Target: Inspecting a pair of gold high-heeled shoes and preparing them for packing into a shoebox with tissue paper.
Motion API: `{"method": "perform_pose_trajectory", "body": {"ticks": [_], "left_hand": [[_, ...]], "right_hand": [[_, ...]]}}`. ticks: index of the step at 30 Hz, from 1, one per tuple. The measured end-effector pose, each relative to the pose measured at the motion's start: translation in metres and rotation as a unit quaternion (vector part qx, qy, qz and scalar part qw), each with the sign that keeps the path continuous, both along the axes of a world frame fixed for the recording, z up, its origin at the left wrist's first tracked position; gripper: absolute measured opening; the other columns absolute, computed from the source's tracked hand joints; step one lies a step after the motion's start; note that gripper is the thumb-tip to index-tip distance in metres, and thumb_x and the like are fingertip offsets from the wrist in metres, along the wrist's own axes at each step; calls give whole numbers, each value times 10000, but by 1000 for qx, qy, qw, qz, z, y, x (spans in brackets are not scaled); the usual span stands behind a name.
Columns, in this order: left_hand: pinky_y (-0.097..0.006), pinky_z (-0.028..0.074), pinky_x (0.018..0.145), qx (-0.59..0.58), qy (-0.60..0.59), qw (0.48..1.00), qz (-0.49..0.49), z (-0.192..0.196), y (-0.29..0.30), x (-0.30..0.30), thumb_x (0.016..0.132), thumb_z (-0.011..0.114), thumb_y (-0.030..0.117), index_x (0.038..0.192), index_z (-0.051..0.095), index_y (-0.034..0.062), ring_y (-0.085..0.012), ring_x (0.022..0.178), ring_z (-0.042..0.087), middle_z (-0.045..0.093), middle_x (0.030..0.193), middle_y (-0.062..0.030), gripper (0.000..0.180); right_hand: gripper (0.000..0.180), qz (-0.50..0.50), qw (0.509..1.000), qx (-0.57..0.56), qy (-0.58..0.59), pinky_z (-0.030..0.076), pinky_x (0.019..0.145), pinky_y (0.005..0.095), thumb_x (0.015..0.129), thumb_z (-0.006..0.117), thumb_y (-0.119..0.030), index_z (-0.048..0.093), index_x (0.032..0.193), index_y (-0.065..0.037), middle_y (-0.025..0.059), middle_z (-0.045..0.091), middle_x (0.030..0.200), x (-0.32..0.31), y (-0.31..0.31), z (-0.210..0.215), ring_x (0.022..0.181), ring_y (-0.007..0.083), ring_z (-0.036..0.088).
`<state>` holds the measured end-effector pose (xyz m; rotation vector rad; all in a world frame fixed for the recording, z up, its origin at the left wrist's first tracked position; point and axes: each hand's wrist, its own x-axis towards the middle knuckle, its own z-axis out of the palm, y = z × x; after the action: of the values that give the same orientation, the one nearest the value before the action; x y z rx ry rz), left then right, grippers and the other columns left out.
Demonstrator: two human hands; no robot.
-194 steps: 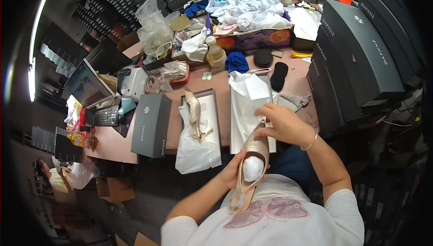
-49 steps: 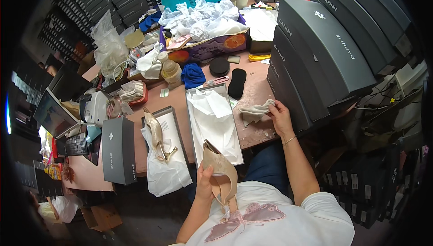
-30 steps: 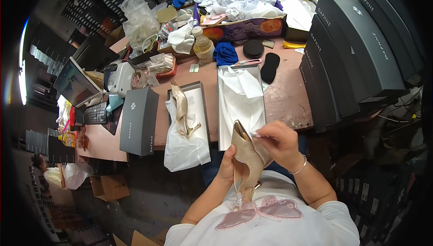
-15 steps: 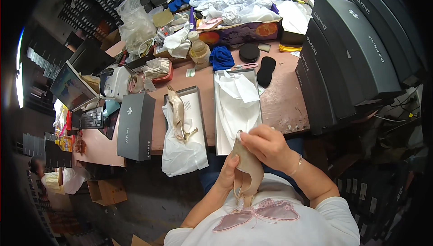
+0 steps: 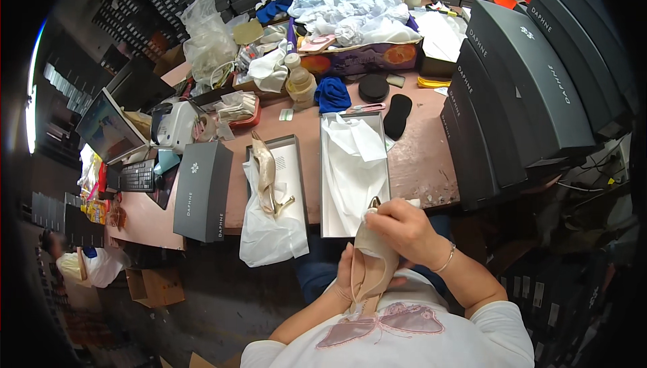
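Note:
A beige high-heeled shoe (image 5: 374,260) lies close against my chest, its opening facing up and its metallic tip pointing away. My left hand (image 5: 344,275) supports it from the left and underneath, with some fingers hidden behind it. At the tip, my right hand (image 5: 410,234) pinches a small white wad (image 5: 370,214), cloth or tissue, against the shoe. Just beyond is an open shoe box (image 5: 386,176) lined with white tissue paper (image 5: 354,179). To its left, a matching shoe (image 5: 265,172) rests on tissue in a shallow grey box tray (image 5: 302,189).
Tall stacks of dark shoe boxes (image 5: 512,98) stand at the right. A dark box lid (image 5: 200,193) sits at the table's left edge. Farther back are a bottle (image 5: 301,90), a blue cloth (image 5: 332,95), a black round case (image 5: 373,88) and a carton (image 5: 364,60) heaped with crumpled paper.
The shoe has turned so that its opening faces up more, and its metallic tip now shows. My right hand has shifted slightly right and down; my left hand has slid lower under the shoe.

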<state>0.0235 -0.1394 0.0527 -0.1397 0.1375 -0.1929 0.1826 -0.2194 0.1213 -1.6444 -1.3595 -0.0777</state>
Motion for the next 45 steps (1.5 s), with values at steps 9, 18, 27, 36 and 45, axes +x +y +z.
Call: {"method": "perform_pose_trajectory", "body": {"ticks": [9,18,27,36,45], "left_hand": [[-265,479,843,482,124,863,86,14,22,2,826,761,265,1423,328,30,-146,1028,546,531,1211,-93,774],[-307,435,955,693,149,689,150,22,5,-9,817,735,155,1439,324,26,-182,1101,523,500,1220,-96,756],[-306,433,966,697,177,670,185,15,1,-10,817,699,73,1401,408,7,-204,1144,502,444,1277,-127,655],[-286,448,942,666,169,706,172,13,2,-11,830,676,42,1404,409,9,-172,1127,510,450,1273,-93,634],[-320,525,817,492,117,849,155,4,37,-2,825,723,246,1277,499,-6,-210,988,598,571,1115,-142,564]], "right_hand": [[62,-141,961,48,232,465,634,254,862,671,-55,702,898,-15,70,634,831,21,-38,-3,726,147,592],[166,-45,998,28,27,501,598,309,796,718,-40,683,958,-31,94,597,803,-12,-2,0,656,225,600],[175,-60,997,14,40,497,592,302,792,712,-14,680,964,-19,103,590,794,-22,5,-5,670,230,606],[184,-86,995,43,21,496,572,306,770,704,0,680,948,-36,107,588,787,-10,4,-7,640,236,603],[232,-229,968,-100,-11,497,777,398,819,640,-8,640,1051,-17,174,614,978,78,-9,-35,924,361,603]]}}
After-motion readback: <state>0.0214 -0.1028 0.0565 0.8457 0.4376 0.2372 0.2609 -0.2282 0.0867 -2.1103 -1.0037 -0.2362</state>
